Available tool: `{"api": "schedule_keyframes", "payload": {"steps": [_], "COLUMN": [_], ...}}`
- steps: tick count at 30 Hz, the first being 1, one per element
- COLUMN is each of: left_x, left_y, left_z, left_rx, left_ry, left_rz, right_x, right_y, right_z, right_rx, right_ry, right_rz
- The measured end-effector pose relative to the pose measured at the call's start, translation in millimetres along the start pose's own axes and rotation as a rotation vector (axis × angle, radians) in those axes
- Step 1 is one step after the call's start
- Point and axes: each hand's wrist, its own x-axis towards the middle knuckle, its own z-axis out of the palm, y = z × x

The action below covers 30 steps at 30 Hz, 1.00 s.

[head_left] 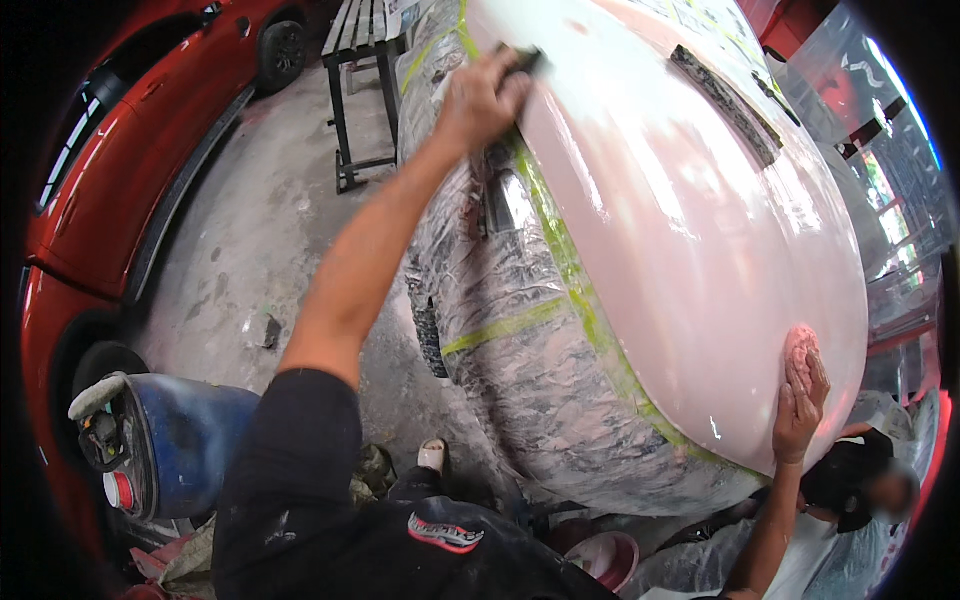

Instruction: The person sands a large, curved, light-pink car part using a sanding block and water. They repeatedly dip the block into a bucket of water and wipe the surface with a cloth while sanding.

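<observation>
Your left hand [485, 98] holds a dark block [526, 62] and your right hand [798, 408] holds a pink sponge [801, 348], both at a big car panel [640, 240].
Your left hand reaches far, its fingers bent around the block, but blur hides just how they pinch it; your right hand is near and to the right, its fingers laid along the lumpy sponge at the panel's right side. The panel is in front of you, curved, shiny, pale pink and white. A long speckled bar [725, 105] lies on its far right part. Green tape [590, 310] runs down its left edge, beside crinkly plastic [530, 395]. Near right, a person [850, 485] in dark clothes is low beside the panel. A pink bowl [628, 565] is near you. On the left are a blue drum [195, 430], near, and a red car [100, 230]. A slatted bench [355, 28] stands far left.
</observation>
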Motion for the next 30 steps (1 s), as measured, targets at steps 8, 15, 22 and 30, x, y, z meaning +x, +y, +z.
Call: {"api": "schedule_keyframes", "payload": {"steps": [8, 15, 22, 30], "left_x": [-106, 63, -63, 72], "left_y": [147, -41, 107, -120], "left_z": [-28, 33, -10, 47], "left_rx": [0.003, 0.176, -0.017, 0.113], "left_ry": [-0.097, 0.127, -0.212, -0.235], "left_rz": [0.144, 0.278, 0.219, -0.094], "right_x": [-4, 11, 9, -4], "right_y": [-11, -13, 6, 4], "right_z": [-14, -1, 2, 8], "right_rx": [-0.062, -0.068, -0.089, -0.058], "right_ry": [-0.043, 0.03, 0.104, 0.183], "right_rz": [0.029, -0.018, -0.082, 0.008]}}
